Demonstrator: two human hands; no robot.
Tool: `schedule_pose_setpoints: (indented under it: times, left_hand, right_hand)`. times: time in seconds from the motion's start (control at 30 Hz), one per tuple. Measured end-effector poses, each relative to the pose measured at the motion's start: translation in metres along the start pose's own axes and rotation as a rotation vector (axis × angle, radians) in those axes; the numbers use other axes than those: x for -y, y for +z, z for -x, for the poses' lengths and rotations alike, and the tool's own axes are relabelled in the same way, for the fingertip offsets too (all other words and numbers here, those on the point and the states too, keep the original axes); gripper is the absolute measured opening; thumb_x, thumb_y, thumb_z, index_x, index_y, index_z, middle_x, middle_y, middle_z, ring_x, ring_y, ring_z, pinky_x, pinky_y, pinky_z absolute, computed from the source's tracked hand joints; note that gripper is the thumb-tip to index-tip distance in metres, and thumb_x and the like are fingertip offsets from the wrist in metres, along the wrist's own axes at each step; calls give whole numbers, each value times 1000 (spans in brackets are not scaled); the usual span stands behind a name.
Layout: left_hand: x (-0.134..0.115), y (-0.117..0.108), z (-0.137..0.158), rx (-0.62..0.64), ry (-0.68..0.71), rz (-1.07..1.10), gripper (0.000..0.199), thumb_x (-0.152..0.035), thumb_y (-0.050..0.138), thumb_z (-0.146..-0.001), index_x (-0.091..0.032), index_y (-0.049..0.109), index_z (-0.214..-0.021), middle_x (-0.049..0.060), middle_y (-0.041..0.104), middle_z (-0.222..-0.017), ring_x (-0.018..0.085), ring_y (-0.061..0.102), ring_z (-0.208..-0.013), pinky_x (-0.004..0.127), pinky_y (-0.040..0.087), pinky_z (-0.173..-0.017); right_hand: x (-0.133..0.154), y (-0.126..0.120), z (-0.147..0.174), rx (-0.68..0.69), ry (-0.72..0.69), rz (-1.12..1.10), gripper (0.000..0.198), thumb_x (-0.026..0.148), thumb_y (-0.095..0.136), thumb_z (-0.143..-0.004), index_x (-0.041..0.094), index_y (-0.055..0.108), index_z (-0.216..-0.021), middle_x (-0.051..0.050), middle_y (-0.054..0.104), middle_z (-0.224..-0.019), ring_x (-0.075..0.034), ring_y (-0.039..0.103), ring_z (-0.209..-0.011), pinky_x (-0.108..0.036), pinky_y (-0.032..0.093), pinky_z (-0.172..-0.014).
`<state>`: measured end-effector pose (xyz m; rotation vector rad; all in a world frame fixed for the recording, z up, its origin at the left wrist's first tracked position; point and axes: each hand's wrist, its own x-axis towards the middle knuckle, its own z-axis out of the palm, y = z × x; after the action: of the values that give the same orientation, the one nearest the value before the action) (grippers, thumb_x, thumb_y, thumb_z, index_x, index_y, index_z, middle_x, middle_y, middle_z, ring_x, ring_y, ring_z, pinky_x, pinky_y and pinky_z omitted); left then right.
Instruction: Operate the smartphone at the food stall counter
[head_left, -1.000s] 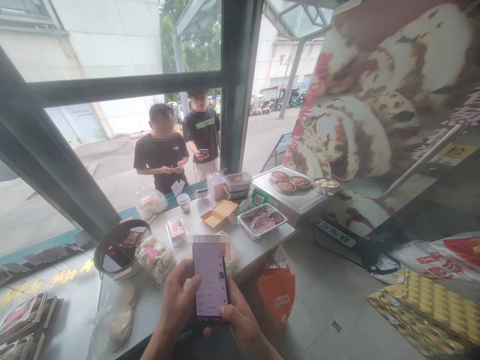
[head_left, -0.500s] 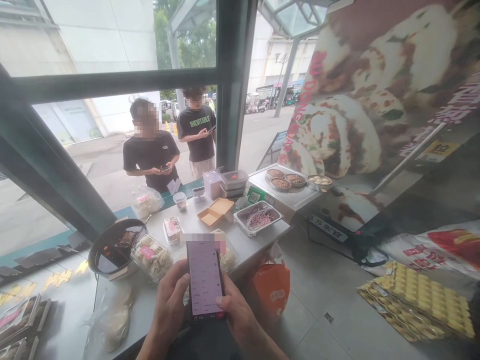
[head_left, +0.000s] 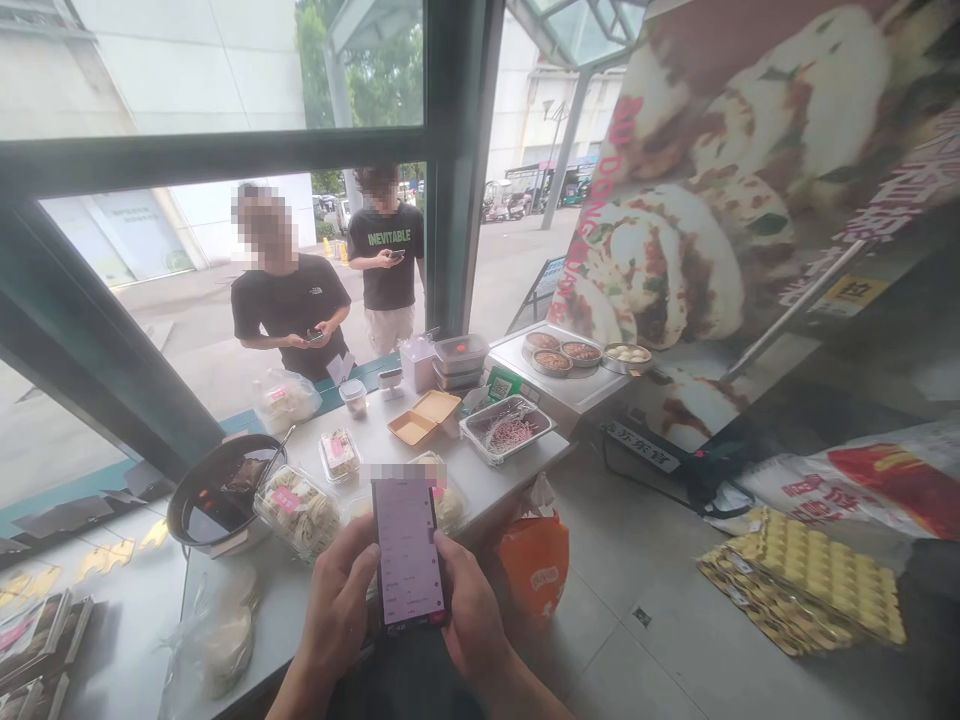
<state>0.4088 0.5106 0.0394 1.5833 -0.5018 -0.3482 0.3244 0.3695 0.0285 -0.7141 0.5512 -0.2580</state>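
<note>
A smartphone point(head_left: 409, 555) stands upright between my two hands, its lit screen facing me with a pale list on it. My left hand point(head_left: 341, 580) is wrapped round its left edge. Along the right edge my right hand point(head_left: 472, 600) grips it, the thumb by the side of the screen. Behind the phone, partly covered by it, are clear packs of food on the counter point(head_left: 390, 400). A clear box of pale rolled food with a pink label point(head_left: 296, 510) lies just left of the phone.
A dark pot of brown liquid point(head_left: 217, 500) stands at the left. An open brown box point(head_left: 424, 417), a tray of shredded food point(head_left: 510, 430) and round tins point(head_left: 581, 352) sit farther back. An orange bag point(head_left: 534, 560) hangs at the right. Two people point(head_left: 289, 300) stand outside.
My right thumb has moved from the lower screen up to the phone's right edge. The list on the screen has shifted. The view has turned slightly right.
</note>
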Motion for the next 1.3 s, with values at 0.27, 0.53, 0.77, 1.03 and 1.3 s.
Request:
schedule_pose_setpoints:
  times: [0.27, 0.53, 0.77, 1.03, 1.3]
  left_hand:
    - [-4, -2, 0, -50, -32, 3, 38, -50, 62, -100, -24, 77, -124, 4, 79, -127, 26, 64, -116, 35, 49, -103]
    - [0, -2, -1, -21, -25, -13, 42, -54, 62, -100, -24, 76, -126, 5, 79, -129, 27, 64, -118, 36, 50, -104]
    - [-5, -2, -1, -81, -33, -1, 37, -48, 61, -100, -23, 77, -123, 4, 80, -126, 27, 64, -118, 35, 51, -102]
    - [1, -2, -2, -76, -36, 0, 37, -47, 63, -98, -24, 78, -123, 4, 81, -128, 26, 67, -116, 35, 51, -103]
    - [3, -4, -5, -93, -42, 8, 37, -47, 65, -97, -24, 81, -121, 4, 82, -124, 27, 68, -116, 34, 54, -99]
  right_hand:
    - [8, 0, 5, 350, -91, 204, 43, 38, 79, -85, 17, 74, -122, -6, 77, -101, -25, 70, -94, -40, 56, -90]
    - [14, 6, 8, 311, -69, 112, 54, 64, 72, -95, 17, 76, -121, -12, 78, -112, -29, 72, -103, -45, 58, -97]
    - [10, -4, 6, 375, -115, 292, 45, 36, 75, -88, 16, 71, -128, -11, 77, -120, -29, 71, -109, -47, 56, -103]
    - [9, 0, 3, 319, -75, 213, 51, 56, 75, -95, 16, 73, -127, -13, 77, -120, -29, 72, -109, -47, 58, -100]
    - [7, -6, 2, 411, -110, 234, 45, 40, 75, -89, 18, 72, -129, -10, 77, -120, -30, 71, -111, -47, 56, -100]
